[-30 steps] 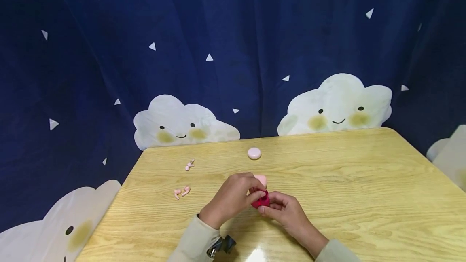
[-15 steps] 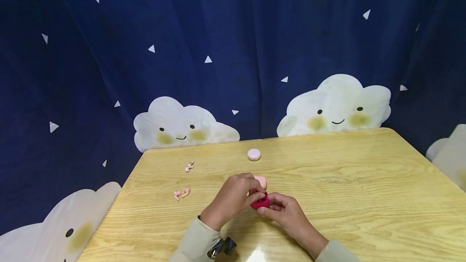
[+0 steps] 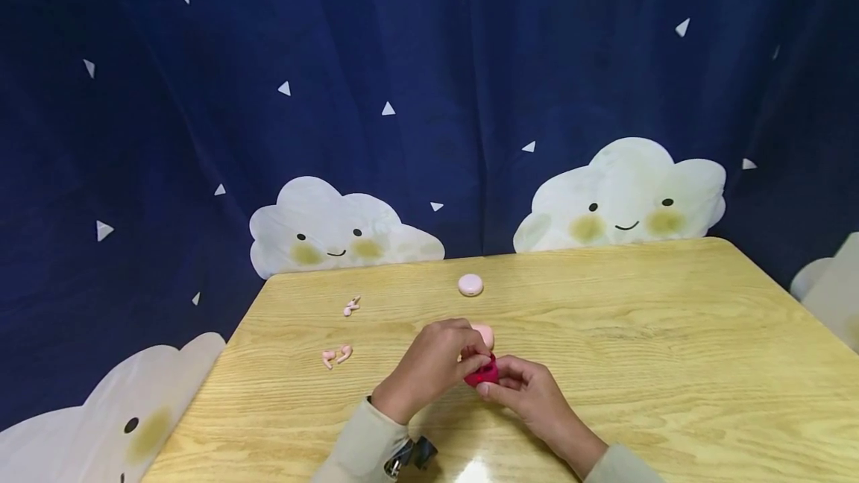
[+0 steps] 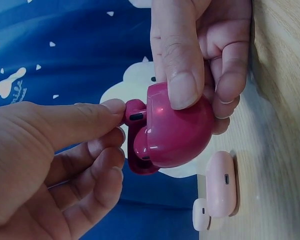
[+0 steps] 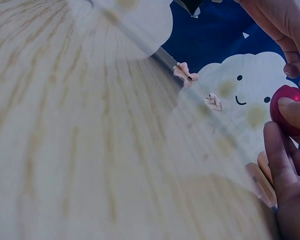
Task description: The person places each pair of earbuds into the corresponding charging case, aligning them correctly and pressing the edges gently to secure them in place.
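A glossy magenta earbud case [image 4: 182, 135], lid [image 4: 137, 166] open, is held in my right hand [image 3: 537, 397]. The right thumb [image 4: 182, 87] presses on the case's side, with the fingers behind it. My left hand [image 3: 429, 364] pinches a magenta earbud [image 4: 135, 106] between thumb and fingers at the case's mouth; how deep it sits in its slot cannot be told. Another magenta earbud [image 4: 143, 141] sits in the opening beside it. In the right wrist view, the case [image 5: 285, 97] shows only partly, at the right edge.
Just beyond the hands lies a pink earbud case [image 3: 485, 335], closed; a paler round case [image 3: 470, 285] is farther back. On the wooden table [image 3: 637, 334], to the left, lie a pair of pink earbuds [image 3: 345, 353] and another small pair [image 3: 352, 305]. A cloud-patterned curtain [image 3: 403, 43] hangs behind.
Both hands stay nearly in place around the magenta case. The case tips slightly between the hands; the head view shifts a little.
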A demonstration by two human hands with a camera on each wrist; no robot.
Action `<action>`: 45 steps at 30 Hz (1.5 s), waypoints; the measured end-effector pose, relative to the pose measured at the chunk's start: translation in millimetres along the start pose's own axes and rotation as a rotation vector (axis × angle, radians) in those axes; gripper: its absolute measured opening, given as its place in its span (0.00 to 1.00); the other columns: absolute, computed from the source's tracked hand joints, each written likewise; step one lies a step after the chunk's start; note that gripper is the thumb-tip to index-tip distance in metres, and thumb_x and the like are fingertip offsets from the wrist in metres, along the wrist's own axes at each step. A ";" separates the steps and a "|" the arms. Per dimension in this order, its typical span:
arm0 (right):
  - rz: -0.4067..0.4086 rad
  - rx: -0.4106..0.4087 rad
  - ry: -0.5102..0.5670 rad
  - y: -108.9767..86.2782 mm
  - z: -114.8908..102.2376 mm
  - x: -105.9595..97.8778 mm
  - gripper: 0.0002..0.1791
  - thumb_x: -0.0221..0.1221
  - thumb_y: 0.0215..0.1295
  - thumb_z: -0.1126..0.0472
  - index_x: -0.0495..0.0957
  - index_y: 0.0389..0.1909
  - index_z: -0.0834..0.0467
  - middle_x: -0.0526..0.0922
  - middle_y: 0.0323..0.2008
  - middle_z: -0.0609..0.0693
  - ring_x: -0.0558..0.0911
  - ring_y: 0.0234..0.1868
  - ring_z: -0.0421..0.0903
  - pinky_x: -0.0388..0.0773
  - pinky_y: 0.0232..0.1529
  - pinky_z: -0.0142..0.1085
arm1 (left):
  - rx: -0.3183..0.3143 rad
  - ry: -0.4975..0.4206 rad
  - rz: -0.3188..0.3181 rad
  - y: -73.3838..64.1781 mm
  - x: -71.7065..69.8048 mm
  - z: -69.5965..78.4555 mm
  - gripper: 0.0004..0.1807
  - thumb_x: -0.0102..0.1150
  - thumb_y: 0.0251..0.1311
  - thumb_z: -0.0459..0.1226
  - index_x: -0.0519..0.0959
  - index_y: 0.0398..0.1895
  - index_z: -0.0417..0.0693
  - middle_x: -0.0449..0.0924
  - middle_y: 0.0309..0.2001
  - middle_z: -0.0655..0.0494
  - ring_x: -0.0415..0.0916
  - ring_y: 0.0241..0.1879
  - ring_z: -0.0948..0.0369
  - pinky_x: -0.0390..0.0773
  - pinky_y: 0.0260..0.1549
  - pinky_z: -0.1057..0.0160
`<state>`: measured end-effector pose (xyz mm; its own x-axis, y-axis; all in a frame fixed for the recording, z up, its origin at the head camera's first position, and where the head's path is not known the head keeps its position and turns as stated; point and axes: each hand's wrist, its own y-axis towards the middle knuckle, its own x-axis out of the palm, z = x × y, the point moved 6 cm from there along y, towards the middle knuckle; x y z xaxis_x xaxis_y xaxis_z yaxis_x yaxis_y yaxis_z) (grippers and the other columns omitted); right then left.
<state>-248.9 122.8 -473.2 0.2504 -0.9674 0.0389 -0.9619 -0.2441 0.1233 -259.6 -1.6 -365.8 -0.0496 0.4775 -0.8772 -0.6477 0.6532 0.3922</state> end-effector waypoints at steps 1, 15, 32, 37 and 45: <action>-0.001 0.001 0.000 -0.4 0.1 0.0 0.16 0.67 0.57 0.64 0.78 0.43 0.70 0.83 0.40 0.61 0.84 0.39 0.44 0.81 0.38 0.32 | 0.001 0.000 0.002 -0.1 0.2 0.2 0.04 0.70 0.54 0.38 0.83 0.26 0.55 0.75 0.25 0.68 0.72 0.27 0.71 0.67 0.28 0.80; -0.043 -0.025 0.014 10.9 0.9 5.5 0.17 0.67 0.58 0.64 0.78 0.44 0.71 0.83 0.41 0.61 0.84 0.38 0.44 0.82 0.39 0.35 | 0.034 0.008 0.082 -1.4 -6.4 -6.2 0.05 0.69 0.55 0.37 0.82 0.27 0.55 0.74 0.25 0.68 0.69 0.27 0.72 0.67 0.28 0.78; 0.039 0.027 0.012 3.9 9.5 2.9 0.17 0.69 0.54 0.63 0.79 0.42 0.68 0.83 0.35 0.55 0.83 0.35 0.44 0.82 0.39 0.36 | -0.057 -0.422 0.201 -38.5 15.2 -18.5 0.06 0.62 0.60 0.33 0.77 0.38 0.52 0.68 0.22 0.68 0.65 0.22 0.72 0.71 0.20 0.74; 0.044 0.031 0.003 3.3 7.6 -0.1 0.17 0.69 0.55 0.64 0.79 0.42 0.70 0.83 0.36 0.57 0.84 0.36 0.44 0.82 0.39 0.35 | -0.124 -0.577 0.313 -49.3 25.2 -24.8 0.10 0.62 0.56 0.31 0.74 0.37 0.52 0.67 0.21 0.64 0.64 0.22 0.71 0.69 0.17 0.72; 0.026 0.030 -0.014 -1.4 3.4 -1.4 0.18 0.67 0.57 0.64 0.78 0.45 0.71 0.83 0.37 0.59 0.83 0.36 0.41 0.80 0.38 0.32 | -0.350 -0.898 0.348 -58.5 50.0 -39.4 0.05 0.60 0.59 0.29 0.74 0.36 0.44 0.70 0.26 0.58 0.69 0.26 0.69 0.69 0.21 0.73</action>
<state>-248.2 124.3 -476.9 0.2236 -0.9743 0.0282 -0.9710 -0.2202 0.0930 -254.2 -39.0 -443.5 0.2171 0.9658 -0.1420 -0.8990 0.2545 0.3563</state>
